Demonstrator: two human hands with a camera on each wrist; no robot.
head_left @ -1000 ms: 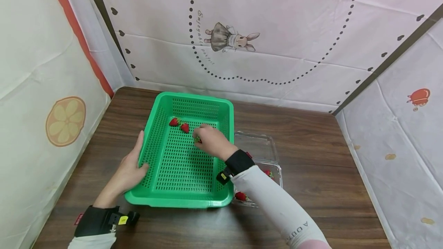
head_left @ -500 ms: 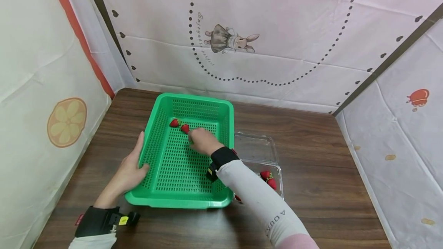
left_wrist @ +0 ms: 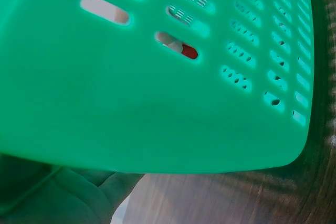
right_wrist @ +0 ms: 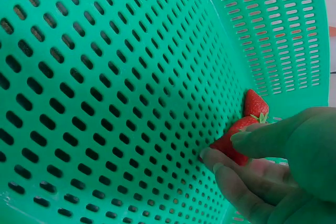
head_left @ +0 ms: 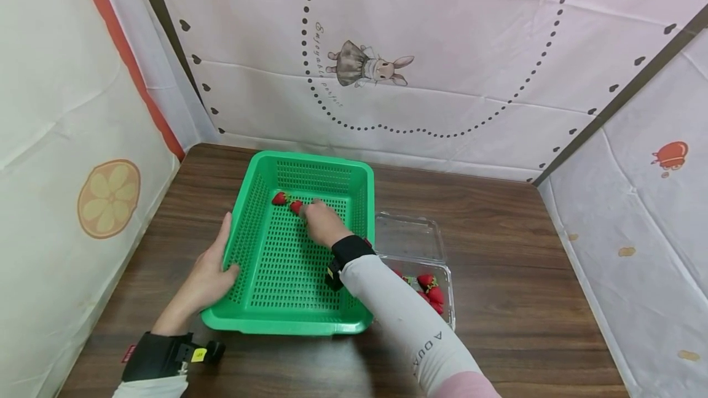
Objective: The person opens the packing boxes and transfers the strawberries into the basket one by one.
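A green perforated plastic basket (head_left: 293, 263) stands on the table, its left side held by my left hand (head_left: 207, 275). The thumb lies at the rim and the other fingers run along the outside, partly hidden in the left wrist view. Inside the basket, my right hand (head_left: 326, 224) reaches down to the floor. Its thumb and fingers pinch a strawberry (right_wrist: 231, 148) low over the perforations, as the right wrist view shows. Right beside it lie strawberries in the basket, including one (head_left: 279, 198) farther left. The hand mostly hides the pinched fruit in the head view.
A clear plastic clamshell box (head_left: 447, 287) with its lid (head_left: 409, 238) folded back sits right of the basket. Several strawberries (head_left: 428, 281) are in it, partly covered by my right sleeve (head_left: 398, 306). Printed cloth walls (head_left: 442, 29) border the wooden table (head_left: 509, 263).
My right hand has moved slightly left with its strawberry, close to the lying ones. The sleeve has shifted left, uncovering more strawberries in the clear box. My left hand stays at the basket's side.
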